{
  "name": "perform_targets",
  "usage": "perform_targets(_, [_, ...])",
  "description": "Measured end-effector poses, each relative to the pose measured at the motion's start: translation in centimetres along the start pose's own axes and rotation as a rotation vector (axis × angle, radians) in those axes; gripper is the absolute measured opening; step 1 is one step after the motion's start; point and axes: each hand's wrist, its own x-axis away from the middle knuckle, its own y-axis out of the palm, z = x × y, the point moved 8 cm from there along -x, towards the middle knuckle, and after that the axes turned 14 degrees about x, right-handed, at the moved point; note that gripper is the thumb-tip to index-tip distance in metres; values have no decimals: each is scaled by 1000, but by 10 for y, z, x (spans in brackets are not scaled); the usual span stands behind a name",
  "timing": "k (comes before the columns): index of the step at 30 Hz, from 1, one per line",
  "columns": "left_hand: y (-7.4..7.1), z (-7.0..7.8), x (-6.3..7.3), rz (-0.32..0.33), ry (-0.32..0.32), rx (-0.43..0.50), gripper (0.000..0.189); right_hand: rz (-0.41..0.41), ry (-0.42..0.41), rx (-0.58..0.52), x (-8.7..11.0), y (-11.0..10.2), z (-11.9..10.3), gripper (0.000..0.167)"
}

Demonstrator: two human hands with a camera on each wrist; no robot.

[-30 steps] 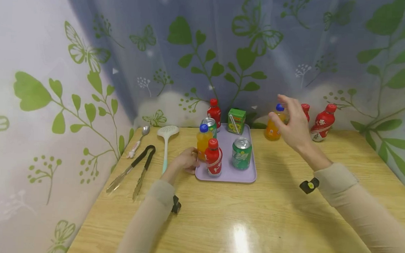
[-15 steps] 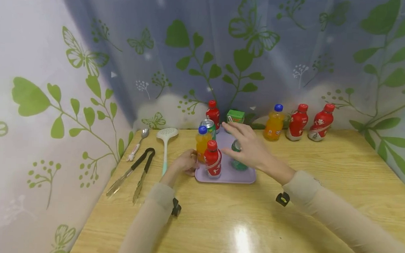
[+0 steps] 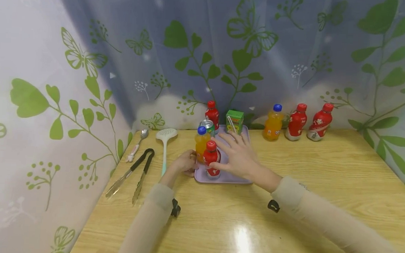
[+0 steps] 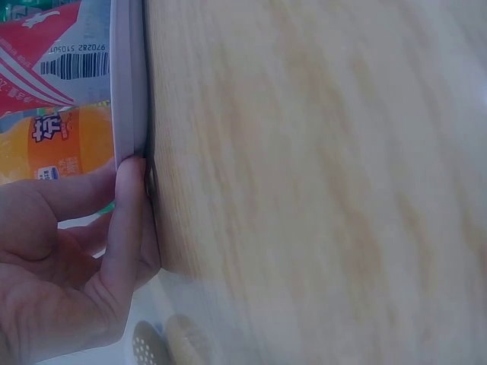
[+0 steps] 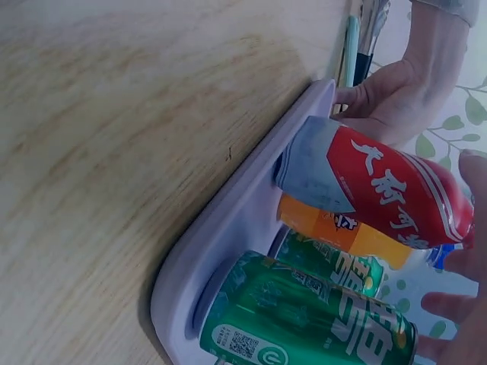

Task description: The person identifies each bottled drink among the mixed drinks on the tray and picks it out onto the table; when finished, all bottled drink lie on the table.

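Note:
My left hand [image 3: 184, 163] pinches the left rim of a lilac tray [image 3: 230, 179]; in the left wrist view, thumb and fingers meet at its corner. My right hand [image 3: 239, 157] hovers over the tray with fingers spread, beside the cap of the front red bottle [image 3: 212, 162]. Behind that bottle stand an orange-drink bottle [image 3: 201, 145], a green can [image 3: 207, 124] and another red bottle [image 3: 211, 112]. A green juice box [image 3: 234, 121] with a straw is at the back. The near green can [image 5: 304, 312] shows in the right wrist view; in the head view my right hand hides it.
Tongs [image 3: 132, 172], a spoon [image 3: 138, 145] and a skimmer [image 3: 166, 143] lie left of the tray. At the back right stand an orange-drink bottle [image 3: 273, 123] and two red bottles, one upright [image 3: 296, 122] and one tilted [image 3: 320, 122]. A patterned curtain [image 3: 191, 65] rises behind the table.
My right hand has moved left, from beside the orange-drink bottle at the back right to over the tray near the front red bottle. My left hand has stayed at the tray's rim.

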Motion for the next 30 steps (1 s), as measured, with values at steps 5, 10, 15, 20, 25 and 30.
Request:
perform_targets(5, [0, -1, 0, 0, -9, 14, 63, 8, 15, 56, 0, 6, -3, 85])
perform_targets(10, [0, 0, 1, -4, -13, 21, 63, -18, 31, 83, 0, 13, -4, 86])
perform_targets(15, [-1, 0, 1, -3, -21, 22, 63, -37, 47, 81, 0, 15, -4, 83])
perform_targets(20, [-1, 0, 1, 0, -31, 18, 62, 8, 38, 65, 0, 12, -5, 79])
perform_targets(25, [0, -1, 1, 0, -35, 13, 62, 38, 24, 35, 0, 9, -8, 78])
perform_targets(30, [0, -1, 1, 4, -28, 15, 62, 20, 16, 2, -1, 8, -12, 77])
